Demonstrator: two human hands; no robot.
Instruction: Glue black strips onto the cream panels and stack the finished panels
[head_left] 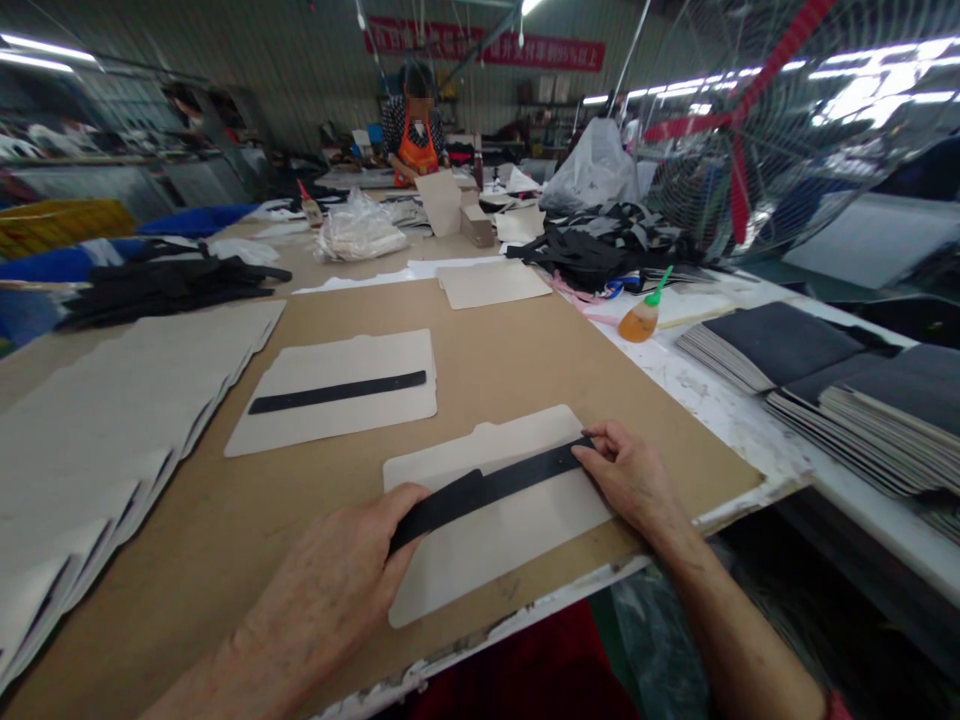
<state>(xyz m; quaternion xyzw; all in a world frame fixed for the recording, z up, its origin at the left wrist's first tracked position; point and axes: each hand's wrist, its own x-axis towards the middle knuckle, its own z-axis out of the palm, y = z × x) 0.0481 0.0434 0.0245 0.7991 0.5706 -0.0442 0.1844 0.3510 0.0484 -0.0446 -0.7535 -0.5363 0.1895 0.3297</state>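
Close in front of me lies a pale beige board (517, 530) with rounded corners. A black strip (532, 469) runs across it. My right hand (630, 475) pinches the strip's right end between thumb and fingers, near the board's right edge. At the left, my left hand (349, 560) is closed around a black strip piece (441, 505), which overlaps the longer one; whether they are separate strips I cannot tell. Farther back to the left, a second beige board (345, 430) carries another black strip (337, 392) lying flat along its middle.
Overlapping beige boards (142, 400) fill the table's left side. A glue bottle (640, 318) with a green nozzle stands at right, near heaped black strips (607, 245). Stacked dark boards (780, 345), a large fan (739, 120) and a person in an orange apron (417, 145) are beyond.
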